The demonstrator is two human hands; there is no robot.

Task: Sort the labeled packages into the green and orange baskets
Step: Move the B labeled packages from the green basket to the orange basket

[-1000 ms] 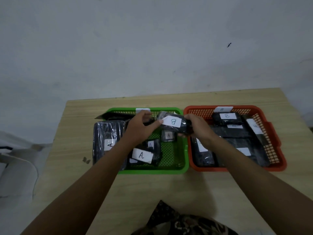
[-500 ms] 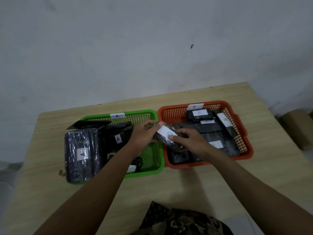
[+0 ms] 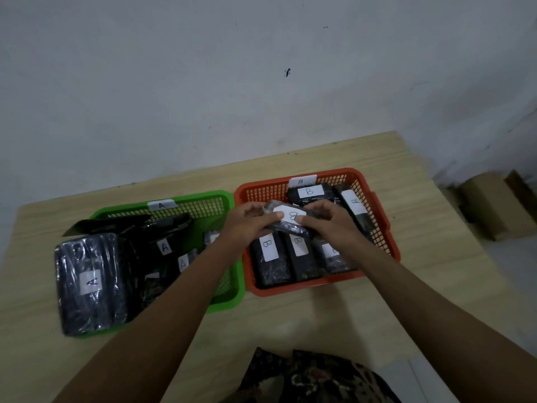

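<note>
A black wrapped package with a white "B" label (image 3: 289, 218) is held above the orange basket (image 3: 386, 242) by both hands. My left hand (image 3: 247, 223) grips its left end and my right hand (image 3: 328, 221) grips its right end. Several black packages labelled "B" (image 3: 268, 257) lie in the orange basket under the hands. The green basket (image 3: 229, 298) on the left holds several black packages labelled "A" (image 3: 90, 282). Each basket carries a white tag on its far rim, "A" on green and "B" on orange.
Both baskets sit side by side on a light wooden table (image 3: 305, 321) against a pale wall. A cardboard box (image 3: 494, 205) stands on the floor past the table's right edge. Patterned clothing (image 3: 313, 376) shows at the bottom.
Both hands have carried the "B" package rightward from over the green basket to over the orange basket. The camera view has also shifted, so the baskets appear further left.
</note>
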